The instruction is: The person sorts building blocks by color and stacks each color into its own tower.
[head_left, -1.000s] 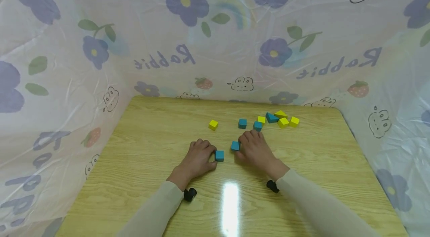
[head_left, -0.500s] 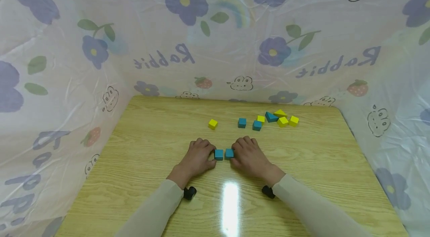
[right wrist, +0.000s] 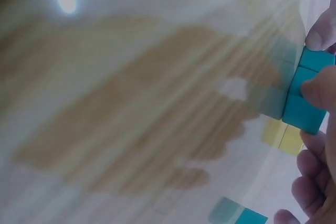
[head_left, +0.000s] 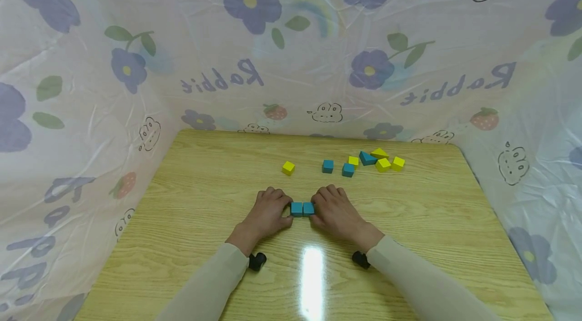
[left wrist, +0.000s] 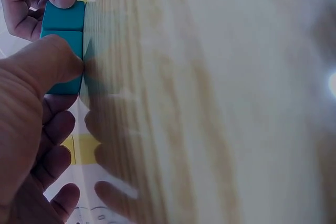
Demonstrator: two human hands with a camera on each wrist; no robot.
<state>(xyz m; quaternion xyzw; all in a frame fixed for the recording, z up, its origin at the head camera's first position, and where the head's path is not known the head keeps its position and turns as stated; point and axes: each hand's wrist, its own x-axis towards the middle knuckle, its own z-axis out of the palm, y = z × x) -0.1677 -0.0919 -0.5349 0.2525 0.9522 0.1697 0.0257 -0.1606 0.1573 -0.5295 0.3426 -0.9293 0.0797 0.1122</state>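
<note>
Two blue cube blocks sit side by side on the wooden table, faces meeting or nearly so. My left hand (head_left: 265,214) pinches the left blue cube (head_left: 296,209) between thumb and fingers. From the other side, my right hand (head_left: 337,214) pinches the right blue cube (head_left: 308,209). In the left wrist view the left thumb lies across the nearer cube (left wrist: 64,86), and the farther cube (left wrist: 64,16) is under the right thumb. The right thumb overlaps its cube (right wrist: 299,80) in the right wrist view.
Beyond the hands stand a lone yellow cube (head_left: 288,168) and two blue cubes, one at left (head_left: 328,166) and one at right (head_left: 348,170). Several yellow blocks (head_left: 383,165) and a blue triangular block (head_left: 367,158) cluster at the back right. A patterned cloth (head_left: 291,68) surrounds the table (head_left: 204,169).
My right hand has brought its blue cube toward me and leftward, up against the left one. The left hand has stayed in place, holding its cube.
</note>
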